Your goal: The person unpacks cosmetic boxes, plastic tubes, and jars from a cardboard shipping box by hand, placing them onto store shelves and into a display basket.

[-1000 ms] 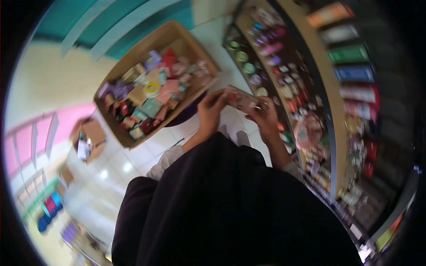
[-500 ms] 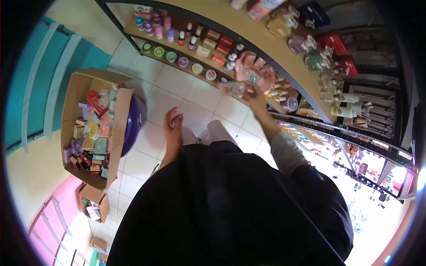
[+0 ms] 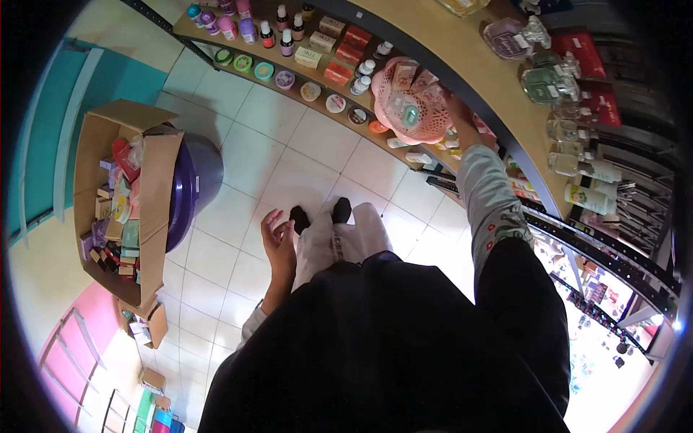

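My right hand (image 3: 460, 117) reaches in at the right rim of a pink perforated plastic basket (image 3: 393, 108) on the lower shelf. Its fingertips are hidden by the basket and the shelf edge above, so I cannot see what they hold. Inside the basket lie clear packets with red marks (image 3: 432, 95) and a small green item (image 3: 411, 115). Low over the floor tiles, my left hand (image 3: 280, 242) is loosely curled with its fingers apart and nothing visible in it.
Small bottles (image 3: 267, 35), boxes (image 3: 339, 72) and round tubs (image 3: 285, 79) line the lower shelf (image 3: 209, 42). Perfume bottles (image 3: 541, 85) stand on the shelf above. To the left, an open cardboard box (image 3: 155, 216) full of packaged goods stands against a purple tub (image 3: 206, 177).
My right hand has moved from in front of the basket, where it held a clear packet, to the basket's right side. My left hand has lowered slightly. The view has shifted.
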A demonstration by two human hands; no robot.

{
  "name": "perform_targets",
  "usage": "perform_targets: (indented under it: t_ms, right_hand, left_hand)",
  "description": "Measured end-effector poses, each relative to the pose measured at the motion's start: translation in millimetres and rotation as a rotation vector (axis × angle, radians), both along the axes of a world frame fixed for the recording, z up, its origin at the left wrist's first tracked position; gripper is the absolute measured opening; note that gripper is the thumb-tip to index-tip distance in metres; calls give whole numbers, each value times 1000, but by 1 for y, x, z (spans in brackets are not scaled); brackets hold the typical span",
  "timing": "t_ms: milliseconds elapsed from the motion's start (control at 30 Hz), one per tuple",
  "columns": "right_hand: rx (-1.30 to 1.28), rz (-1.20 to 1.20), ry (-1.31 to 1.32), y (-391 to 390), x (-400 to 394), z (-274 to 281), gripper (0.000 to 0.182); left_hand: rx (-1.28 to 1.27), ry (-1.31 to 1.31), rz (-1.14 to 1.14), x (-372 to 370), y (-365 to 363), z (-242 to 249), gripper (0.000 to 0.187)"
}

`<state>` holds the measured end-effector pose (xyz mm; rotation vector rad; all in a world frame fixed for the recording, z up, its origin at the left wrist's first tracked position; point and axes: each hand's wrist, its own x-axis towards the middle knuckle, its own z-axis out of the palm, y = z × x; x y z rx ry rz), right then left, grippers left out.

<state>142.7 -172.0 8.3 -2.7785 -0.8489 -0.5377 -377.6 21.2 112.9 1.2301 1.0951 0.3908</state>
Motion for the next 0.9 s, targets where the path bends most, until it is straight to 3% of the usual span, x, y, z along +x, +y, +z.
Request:
perform_targets:
  t_ms: [167, 333, 467, 533, 633, 767, 900]
  right_hand:
    - [1, 54, 284, 21, 16, -18, 23]
    - [-48, 17, 280, 36, 0, 1, 26]
    - [5, -11, 25, 32, 0, -8, 23]
    - [27, -83, -28, 34, -22, 20, 23]
    - [115, -73, 482, 17, -39, 3, 26]
    - [58, -58, 635, 26, -98, -2, 56]
    - [-75, -207, 523, 35, -113, -30, 82]
  left_hand:
    - [-73, 22, 55, -8, -2, -12, 42]
    - [-72, 97, 34, -14, -3, -16, 42]
    - [-73, 110, 17, -8, 0, -11, 43]
    - [-62, 101, 6, -5, 1, -12, 43]
    - [-64, 92, -17, -1, 1, -11, 44]
    - [-59, 96, -60, -1, -2, -16, 43]
    - [-52, 120, -85, -6, -3, -22, 43]
